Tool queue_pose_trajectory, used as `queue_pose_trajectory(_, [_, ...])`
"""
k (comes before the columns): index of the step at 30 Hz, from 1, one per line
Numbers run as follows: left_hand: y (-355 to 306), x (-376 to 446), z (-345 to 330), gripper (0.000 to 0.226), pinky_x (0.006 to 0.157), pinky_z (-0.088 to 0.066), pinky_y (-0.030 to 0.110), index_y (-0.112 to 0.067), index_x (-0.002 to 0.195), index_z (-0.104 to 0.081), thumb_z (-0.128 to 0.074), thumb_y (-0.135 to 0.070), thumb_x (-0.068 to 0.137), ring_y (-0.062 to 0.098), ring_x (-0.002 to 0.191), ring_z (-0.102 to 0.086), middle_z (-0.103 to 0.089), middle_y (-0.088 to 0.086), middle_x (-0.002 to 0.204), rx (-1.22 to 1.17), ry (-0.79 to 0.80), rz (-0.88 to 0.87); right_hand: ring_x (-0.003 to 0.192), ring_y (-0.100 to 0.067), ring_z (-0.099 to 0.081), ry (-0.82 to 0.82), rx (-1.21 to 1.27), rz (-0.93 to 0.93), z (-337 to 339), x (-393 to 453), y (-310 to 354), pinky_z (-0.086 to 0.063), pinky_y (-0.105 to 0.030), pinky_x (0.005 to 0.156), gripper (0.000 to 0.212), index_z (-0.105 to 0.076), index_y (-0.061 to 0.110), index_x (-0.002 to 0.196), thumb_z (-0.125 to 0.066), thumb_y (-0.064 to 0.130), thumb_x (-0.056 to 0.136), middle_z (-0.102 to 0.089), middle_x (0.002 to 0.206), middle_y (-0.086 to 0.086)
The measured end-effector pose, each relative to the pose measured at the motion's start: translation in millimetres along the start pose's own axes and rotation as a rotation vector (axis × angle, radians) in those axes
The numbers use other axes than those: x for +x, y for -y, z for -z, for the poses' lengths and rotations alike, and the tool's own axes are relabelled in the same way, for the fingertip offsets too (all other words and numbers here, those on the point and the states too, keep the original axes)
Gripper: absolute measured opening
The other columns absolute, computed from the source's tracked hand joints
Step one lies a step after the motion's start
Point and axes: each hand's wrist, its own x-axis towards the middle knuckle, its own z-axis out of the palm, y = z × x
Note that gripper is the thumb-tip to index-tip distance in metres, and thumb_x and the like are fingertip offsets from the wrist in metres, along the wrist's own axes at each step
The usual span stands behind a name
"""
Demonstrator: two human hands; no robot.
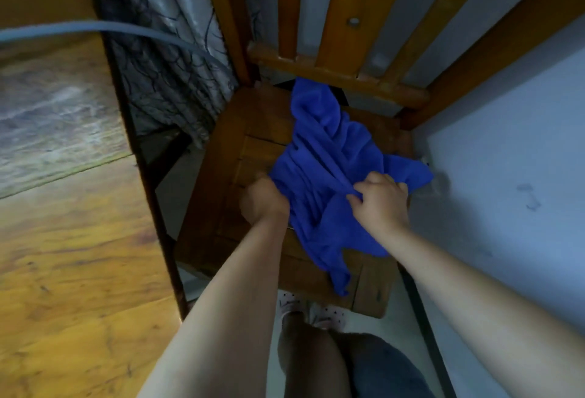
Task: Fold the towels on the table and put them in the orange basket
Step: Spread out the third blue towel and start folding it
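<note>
A crumpled blue towel (329, 157) lies on the seat of a wooden chair (221, 233), one end reaching up to the chair's back rail. My left hand (262, 201) grips the towel's left edge with curled fingers. My right hand (383, 198) pinches a bunched fold near the towel's right side. A loose corner of the towel hangs toward the seat's front edge. No orange basket is in view.
A wooden table top (63, 239) fills the left side, with a pale blue cable (95, 28) running over it. A dark patterned curtain (164, 81) hangs behind the chair. A pale wall (506, 176) stands on the right. My legs and slippers (316, 312) show below the seat.
</note>
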Motion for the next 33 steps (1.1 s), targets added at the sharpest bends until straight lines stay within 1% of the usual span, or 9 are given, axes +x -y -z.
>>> queue_pose_trajectory(6, [-3.0, -48.8, 52.2, 0.031, 0.084, -0.047, 0.036, -0.011, 0.124, -0.054, -0.048, -0.020, 0.095, 0.031, 0.111, -0.057, -0.060, 0.012, 0.122, -0.044, 0.034, -0.133, 0.115, -0.026, -0.047, -0.020, -0.005, 0.034, 63.8, -21.9, 6.2, -0.028, -0.034, 0.091, 0.032, -0.061, 0.010, 0.118, -0.051, 0.026, 0.091, -0.057, 0.115, -0.009])
queue_pose_trajectory(12, [-9.5, -117.3, 144.4, 0.036, 0.090, -0.043, 0.033, -0.017, 0.130, -0.053, -0.046, -0.026, 0.096, 0.027, 0.117, -0.054, -0.061, 0.007, 0.126, -0.164, -0.105, -0.334, 0.103, -0.034, -0.054, -0.280, 0.187, 0.220, 148.1, -51.0, 48.7, -0.034, -0.039, 0.086, 0.027, -0.066, -0.002, 0.107, -0.059, 0.014, 0.086, -0.063, 0.103, -0.018])
queue_pose_trajectory(16, [0.7, -158.9, 216.2, 0.035, 0.092, -0.042, 0.031, -0.014, 0.127, -0.057, -0.048, -0.025, 0.095, 0.026, 0.116, -0.054, -0.063, 0.007, 0.123, -0.332, -0.297, -0.399, 0.073, -0.038, -0.060, -0.527, 0.286, 0.402, 209.0, -69.7, 98.0, -0.042, -0.041, 0.066, 0.013, -0.069, -0.007, 0.076, -0.067, 0.006, 0.075, -0.062, 0.072, -0.021])
queue_pose_trajectory(19, [14.1, -185.9, 271.2, 0.030, 0.088, -0.040, 0.026, -0.011, 0.119, -0.062, -0.053, -0.021, 0.092, 0.026, 0.109, -0.057, -0.067, 0.009, 0.114, -0.462, -0.439, -0.425, 0.056, -0.032, -0.055, -0.651, 0.371, 0.524, 251.3, -84.5, 146.5, -0.032, -0.033, 0.058, 0.016, -0.058, -0.002, 0.054, -0.064, 0.004, 0.067, -0.048, 0.055, -0.012])
queue_pose_trajectory(24, [50.5, -242.8, 388.1, 0.020, 0.080, -0.040, 0.028, -0.003, 0.102, -0.068, -0.056, -0.012, 0.089, 0.031, 0.094, -0.059, -0.068, 0.019, 0.094, -0.610, -0.724, -0.497, 0.055, -0.031, -0.056, -0.838, 0.491, 0.752, 336.5, -121.3, 247.5, -0.042, -0.035, 0.054, 0.015, -0.056, 0.000, 0.054, -0.064, 0.004, 0.066, -0.052, 0.055, -0.017])
queue_pose_trajectory(27, [84.8, -280.3, 447.0, 0.019, 0.078, -0.037, 0.028, -0.003, 0.100, -0.068, -0.056, -0.012, 0.089, 0.032, 0.092, -0.058, -0.067, 0.020, 0.093, -0.616, -0.893, -0.517, 0.053, -0.031, -0.053, -0.912, 0.564, 0.870, 380.8, -157.0, 310.9, -0.026, -0.030, 0.054, 0.018, -0.057, -0.003, 0.055, -0.061, 0.008, 0.068, -0.053, 0.055, -0.019])
queue_pose_trajectory(28, [102.7, -293.6, 465.2, 0.019, 0.077, -0.036, 0.028, -0.003, 0.100, -0.068, -0.055, -0.012, 0.089, 0.032, 0.092, -0.058, -0.067, 0.020, 0.093, -0.611, -0.955, -0.518, 0.054, -0.030, -0.051, -0.910, 0.599, 0.914, 391.6, -173.7, 334.8, -0.025, -0.029, 0.055, 0.018, -0.058, -0.004, 0.058, -0.059, 0.010, 0.070, -0.051, 0.056, -0.017])
queue_pose_trajectory(31, [149.3, -323.5, 502.7, 0.021, 0.075, -0.034, 0.027, -0.001, 0.102, -0.068, -0.053, -0.011, 0.090, 0.031, 0.093, -0.059, -0.067, 0.019, 0.096, -0.658, -1.095, -0.502, 0.061, -0.021, -0.040, -0.877, 0.648, 1.035, 407.4, -217.2, 390.9, -0.028, -0.033, 0.059, 0.023, -0.056, -0.003, 0.060, -0.052, 0.015, 0.074, -0.033, 0.055, 0.005])
queue_pose_trajectory(33, [178.5, -336.6, 526.4, 0.022, 0.070, -0.032, 0.024, -0.003, 0.104, -0.068, -0.053, -0.012, 0.091, 0.029, 0.093, -0.060, -0.068, 0.018, 0.098, -0.725, -1.164, -0.480, 0.064, -0.020, -0.040, -0.874, 0.656, 1.090, 414.5, -240.3, 422.8, -0.031, -0.036, 0.060, 0.024, -0.054, -0.001, 0.058, -0.049, 0.015, 0.075, -0.031, 0.057, 0.005])
